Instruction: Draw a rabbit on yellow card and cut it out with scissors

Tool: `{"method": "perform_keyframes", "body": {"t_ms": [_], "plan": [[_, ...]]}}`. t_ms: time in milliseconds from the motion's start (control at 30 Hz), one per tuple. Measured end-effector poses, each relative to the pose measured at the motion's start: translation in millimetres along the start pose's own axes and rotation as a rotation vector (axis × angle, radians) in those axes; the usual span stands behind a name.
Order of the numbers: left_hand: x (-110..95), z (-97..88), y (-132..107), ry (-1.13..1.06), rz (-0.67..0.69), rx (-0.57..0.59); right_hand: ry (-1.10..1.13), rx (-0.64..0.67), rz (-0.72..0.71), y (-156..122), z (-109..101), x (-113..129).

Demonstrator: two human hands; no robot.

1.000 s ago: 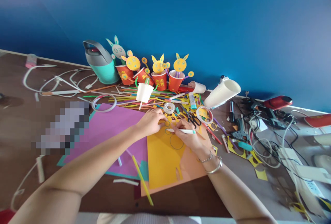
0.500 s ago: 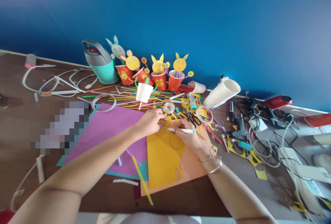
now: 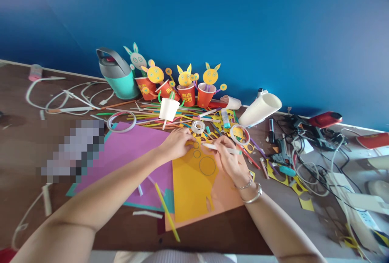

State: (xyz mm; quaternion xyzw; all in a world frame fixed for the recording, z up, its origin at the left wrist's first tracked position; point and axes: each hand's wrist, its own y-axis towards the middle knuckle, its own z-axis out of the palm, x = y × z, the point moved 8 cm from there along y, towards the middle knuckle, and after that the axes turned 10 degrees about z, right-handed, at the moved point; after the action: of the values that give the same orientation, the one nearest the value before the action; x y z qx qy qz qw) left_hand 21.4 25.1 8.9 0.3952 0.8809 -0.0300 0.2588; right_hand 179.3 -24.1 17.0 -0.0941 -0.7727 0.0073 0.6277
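A white marker with a green end (image 3: 235, 150) is in my right hand (image 3: 232, 159), which is closed around it. Its tip hovers beside the top of a yellow paper sheet (image 3: 188, 190), right of the drawn circles. One large circle (image 3: 207, 166) and smaller ones above it are outlined on the yellow. My left hand (image 3: 178, 143), fingers bent and together, presses on the sheet's upper left edge; its fingertips are partly hidden. Beneath lies an orange sheet (image 3: 231, 190), and to the left a purple sheet (image 3: 127, 165).
Behind stand red paper cups (image 3: 206, 95) with animal faces and a white cup (image 3: 169, 109). Straws (image 3: 146, 118), tape rolls (image 3: 199, 127), scissors and yellow scraps lie nearby. A teal flask (image 3: 121, 80) is back left; cables and glue guns (image 3: 281, 157) are at right.
My right hand has lifted the marker off the small circles and moved slightly right and up, uncovering the large circle. My left hand stays on the paper.
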Motion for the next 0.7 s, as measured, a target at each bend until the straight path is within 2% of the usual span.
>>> {"method": "perform_keyframes", "body": {"t_ms": [100, 200, 267, 333, 400, 467, 600, 700], "plan": [[1, 0.4, 0, 0.024, -0.039, 0.036, 0.018, -0.096, -0.035, 0, -19, 7], [0, -0.8, 1, 0.036, -0.043, 0.040, -0.112, -0.130, -0.088, 6, -26, 16], [-2, -2.1, 1, 0.030, -0.026, 0.019, -0.309, -0.150, -0.197, 12, -21, 27], [-3, -3.2, 1, 0.010, -0.010, -0.013, -0.587, -0.164, -0.338, 18, -6, 36], [-2, -3.9, 1, -0.008, 0.001, -0.044, -0.825, -0.172, -0.371, 28, 8, 34], [-2, -3.5, 1, -0.015, 0.020, -0.062, -0.950, -0.199, -0.371, 37, 17, 32], [-1, -2.5, 2, -0.024, 0.062, -0.090, -0.993, -0.159, -0.340, 48, 26, 30], [-1, -5.2, 2, -0.038, 0.064, -0.144, -0.864, -0.174, -0.332, 43, 20, 36]]}}
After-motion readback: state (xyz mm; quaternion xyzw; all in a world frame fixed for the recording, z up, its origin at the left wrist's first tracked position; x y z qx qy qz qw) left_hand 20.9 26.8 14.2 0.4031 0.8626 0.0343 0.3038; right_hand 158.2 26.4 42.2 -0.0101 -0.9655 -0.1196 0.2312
